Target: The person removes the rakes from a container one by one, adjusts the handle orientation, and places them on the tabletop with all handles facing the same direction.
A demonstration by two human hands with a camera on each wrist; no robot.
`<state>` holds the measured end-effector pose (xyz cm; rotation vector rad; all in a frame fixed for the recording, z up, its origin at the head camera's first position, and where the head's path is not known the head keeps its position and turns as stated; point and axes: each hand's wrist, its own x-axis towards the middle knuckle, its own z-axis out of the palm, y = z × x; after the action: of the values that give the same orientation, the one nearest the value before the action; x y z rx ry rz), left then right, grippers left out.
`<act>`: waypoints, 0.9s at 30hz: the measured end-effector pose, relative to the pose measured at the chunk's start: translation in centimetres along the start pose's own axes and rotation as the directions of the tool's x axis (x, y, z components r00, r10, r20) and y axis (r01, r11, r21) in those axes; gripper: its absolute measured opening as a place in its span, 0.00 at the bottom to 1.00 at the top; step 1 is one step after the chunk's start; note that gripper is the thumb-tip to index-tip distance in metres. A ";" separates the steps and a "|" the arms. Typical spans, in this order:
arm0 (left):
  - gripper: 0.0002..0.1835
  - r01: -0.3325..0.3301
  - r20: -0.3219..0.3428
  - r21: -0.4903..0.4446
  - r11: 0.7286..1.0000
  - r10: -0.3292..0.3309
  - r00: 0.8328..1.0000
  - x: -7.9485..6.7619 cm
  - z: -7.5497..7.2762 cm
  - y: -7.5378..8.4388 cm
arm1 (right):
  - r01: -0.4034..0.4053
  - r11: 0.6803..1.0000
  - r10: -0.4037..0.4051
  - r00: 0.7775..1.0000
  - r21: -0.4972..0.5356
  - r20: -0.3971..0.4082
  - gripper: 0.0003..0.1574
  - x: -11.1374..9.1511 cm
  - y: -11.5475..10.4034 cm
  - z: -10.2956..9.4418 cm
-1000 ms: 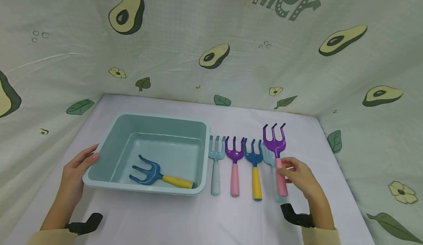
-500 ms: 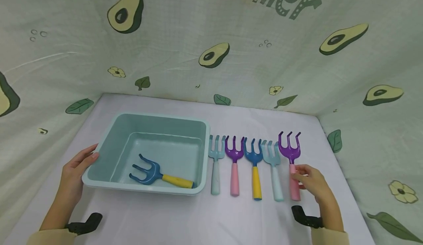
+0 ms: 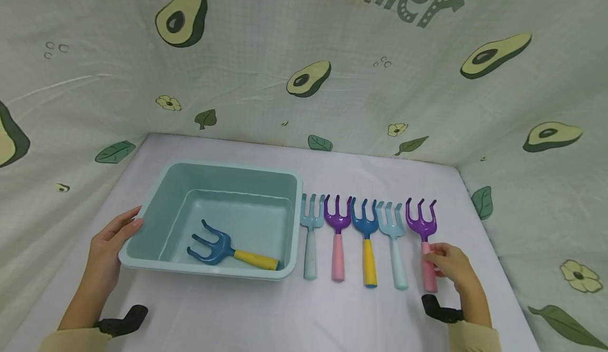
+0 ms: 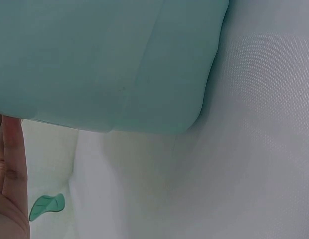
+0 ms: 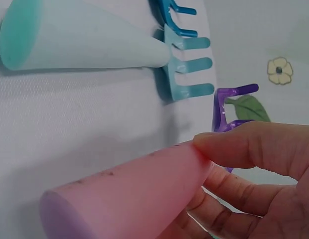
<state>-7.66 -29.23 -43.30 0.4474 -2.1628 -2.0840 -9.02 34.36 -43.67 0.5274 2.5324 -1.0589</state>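
Observation:
My right hand [image 3: 448,262] pinches the pink handle of a purple garden hand cultivator [image 3: 421,226] at the right end of a row, tines pointing away. In the right wrist view, thumb and fingers meet on the pink handle [image 5: 124,194], and shadow falls on the cloth below it. To its left lie a pale blue hand fork [image 3: 398,257], a blue cultivator with yellow handle [image 3: 369,262], a purple-and-pink one [image 3: 338,257] and another pale fork [image 3: 310,254]. My left hand [image 3: 106,246] rests nearly straight fingers against the left rim of a pale green basin [image 3: 204,273].
Inside the basin lies a blue cultivator with a yellow handle [image 3: 256,260]. The basin's right side stands close to the first pale fork. A white cloth [image 3: 266,320] covers the table, and an avocado-print curtain [image 3: 252,109] rises behind and at both sides.
My right hand has moved right and nearer with the purple cultivator, from over the pale blue fork to beside it, uncovering that fork. The left hand and basin have stayed put.

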 end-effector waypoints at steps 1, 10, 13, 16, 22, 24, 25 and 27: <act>0.20 0.000 -0.001 -0.001 1.000 0.000 1.000 0.0 0.0 0.0 | -0.001 1.000 0.001 1.000 0.001 0.002 0.32 0.1 0.2 0.0; 0.20 0.008 -0.010 0.000 1.000 -0.008 1.000 0.0 0.0 0.1 | -0.012 1.000 0.012 1.000 0.000 0.021 0.30 1.0 1.0 0.2; 0.19 0.004 -0.010 -0.002 1.000 -0.004 1.000 0.0 0.0 0.1 | -0.030 1.000 0.030 0.999 -0.005 0.032 0.30 1.3 1.3 0.3; 0.19 0.003 -0.011 -0.005 1.000 -0.003 1.000 0.1 0.1 0.1 | -0.040 0.999 0.040 0.998 -0.007 0.047 0.30 1.6 1.5 0.4; 0.20 0.013 -0.020 0.006 1.000 -0.013 1.000 0.1 0.1 0.1 | -0.053 0.998 0.054 0.996 -0.019 0.067 0.30 1.9 1.4 0.3; 0.20 0.015 -0.023 0.014 1.000 -0.015 1.000 0.1 0.1 0.1 | -0.055 0.998 0.057 0.996 -0.026 0.070 0.30 1.9 1.3 0.3; 0.20 0.014 -0.024 0.018 1.000 -0.014 1.000 0.0 0.1 0.1 | -0.055 0.998 0.056 0.996 -0.026 0.071 0.30 1.9 1.3 0.2; 0.21 0.022 -0.031 0.032 0.999 -0.021 0.999 0.0 0.2 0.1 | -0.054 0.998 0.055 0.996 -0.026 0.071 0.30 2.0 1.4 0.2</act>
<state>-7.72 -29.06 -43.16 0.5043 -2.1873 -2.0418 -10.07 35.49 -45.50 0.5392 2.4515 -1.0087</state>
